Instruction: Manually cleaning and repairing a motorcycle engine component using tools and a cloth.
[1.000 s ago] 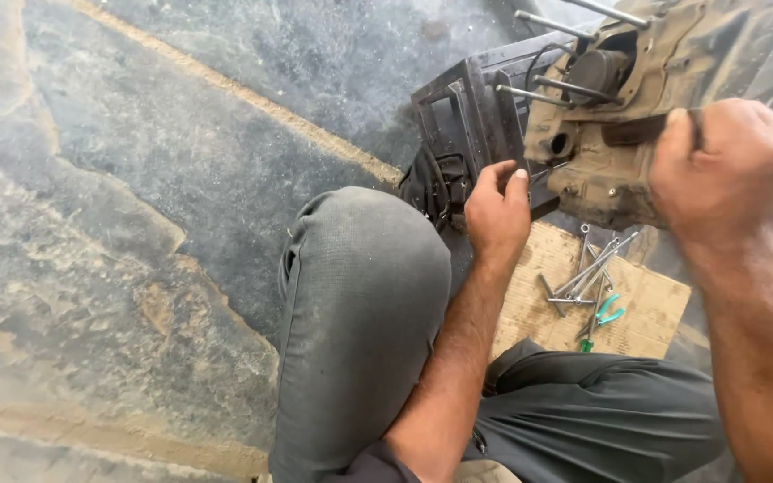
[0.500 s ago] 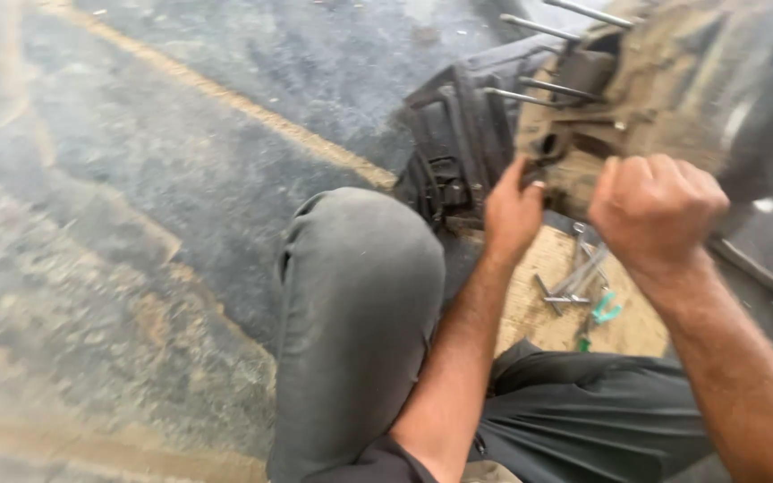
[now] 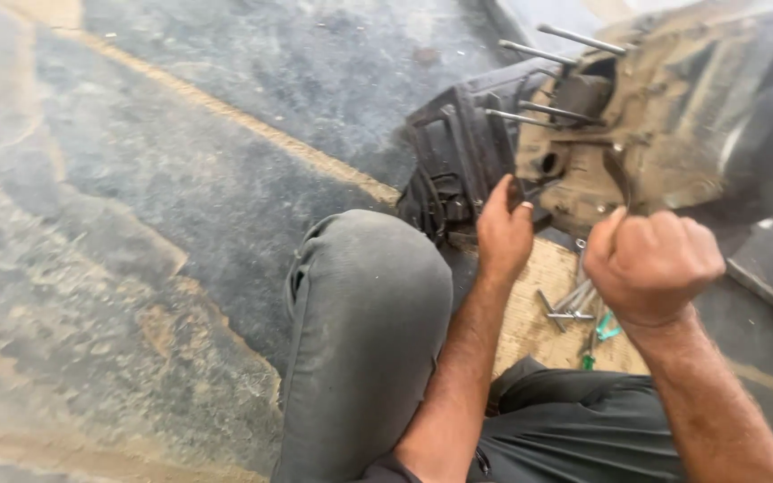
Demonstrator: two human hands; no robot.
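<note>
A dirty tan engine casing (image 3: 673, 125) with several long metal studs (image 3: 530, 114) lies on the floor ahead of me. My left hand (image 3: 505, 234) reaches up to its lower left corner, fingers pinched on the edge there. My right hand (image 3: 651, 265) is a closed fist just below the casing. A thin dark tool (image 3: 619, 183) rises from the fist to the casing's underside. What the tool's tip meets is hidden in blur.
A black plastic frame (image 3: 454, 152) leans against the casing's left side. Metal wrenches (image 3: 570, 309) and a green-handled tool (image 3: 603, 329) lie on cardboard (image 3: 534, 313) under my hands. My bent knee (image 3: 369, 295) is in grey trousers. Worn stone floor (image 3: 136, 224) spreads left.
My right hand has dropped from the casing's upper right side to a fist below it. My left hand stayed at the casing's lower left corner. The view shifted slightly.
</note>
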